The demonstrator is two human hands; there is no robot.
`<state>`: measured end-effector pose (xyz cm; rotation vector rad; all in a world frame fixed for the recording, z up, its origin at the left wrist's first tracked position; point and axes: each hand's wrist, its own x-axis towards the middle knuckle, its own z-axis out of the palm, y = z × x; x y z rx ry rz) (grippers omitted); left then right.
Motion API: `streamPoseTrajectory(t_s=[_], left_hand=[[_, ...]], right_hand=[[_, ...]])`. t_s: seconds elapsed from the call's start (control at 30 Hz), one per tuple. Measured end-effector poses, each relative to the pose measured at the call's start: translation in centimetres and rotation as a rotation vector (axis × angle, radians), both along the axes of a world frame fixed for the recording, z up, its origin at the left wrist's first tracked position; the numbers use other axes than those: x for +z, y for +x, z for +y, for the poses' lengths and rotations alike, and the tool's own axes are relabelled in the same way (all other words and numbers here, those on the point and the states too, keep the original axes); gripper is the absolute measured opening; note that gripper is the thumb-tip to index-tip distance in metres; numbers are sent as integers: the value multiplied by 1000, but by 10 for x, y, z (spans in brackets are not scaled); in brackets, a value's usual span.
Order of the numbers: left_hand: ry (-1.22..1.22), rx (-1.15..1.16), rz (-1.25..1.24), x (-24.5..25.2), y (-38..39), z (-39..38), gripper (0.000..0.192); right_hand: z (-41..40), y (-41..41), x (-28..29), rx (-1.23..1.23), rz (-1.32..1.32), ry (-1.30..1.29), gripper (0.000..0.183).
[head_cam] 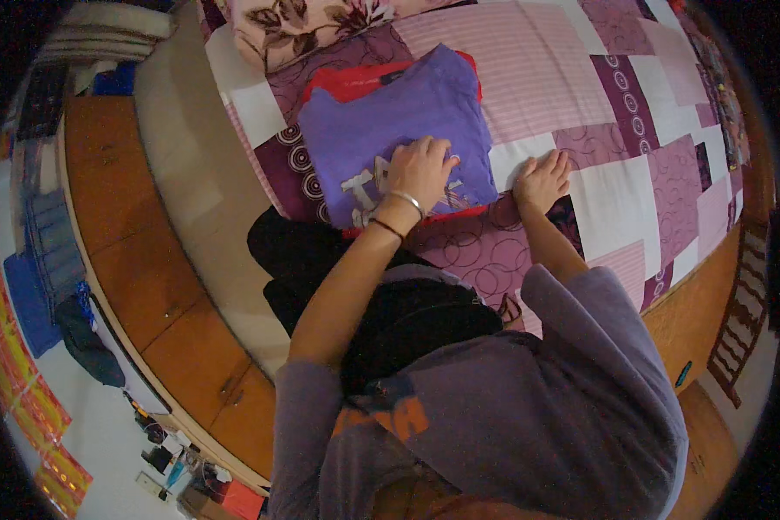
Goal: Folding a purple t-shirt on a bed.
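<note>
A folded purple T-shirt (377, 140) with a printed design lies on top of red cloth (348, 83) on the bed. My left hand (422, 169), with a metal bangle and a dark band at the wrist, rests palm down on the shirt, partly covering the print. Its fingers are slightly bent, and no fabric is seen pinched between them. To the right of the pile, my right hand (543, 179) presses flat on the patchwork bedspread (614, 201) with its fingers somewhat apart. It appears clear of the shirt's edge.
A floral pillow or cushion (312, 29) lies at the bed's far left. Floor (188, 149) separates the bed from a long wooden cabinet (162, 273) on the left. Cables and small items (182, 468) clutter its top. A wooden bed side panel (682, 325) is at right.
</note>
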<state>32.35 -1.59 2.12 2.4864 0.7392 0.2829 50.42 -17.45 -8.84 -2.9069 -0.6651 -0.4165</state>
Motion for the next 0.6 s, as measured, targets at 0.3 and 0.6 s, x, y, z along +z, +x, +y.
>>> streamPoseTrajectory(t_s=[0.3,0.6], left_hand=[[-69,67,-106,-10,12,16,17],[-91,69,-85,-13,13,19,16]], right_hand=[[3,-6,4,1,45,9,53],[3,-5,4,-2,62,-5,54]])
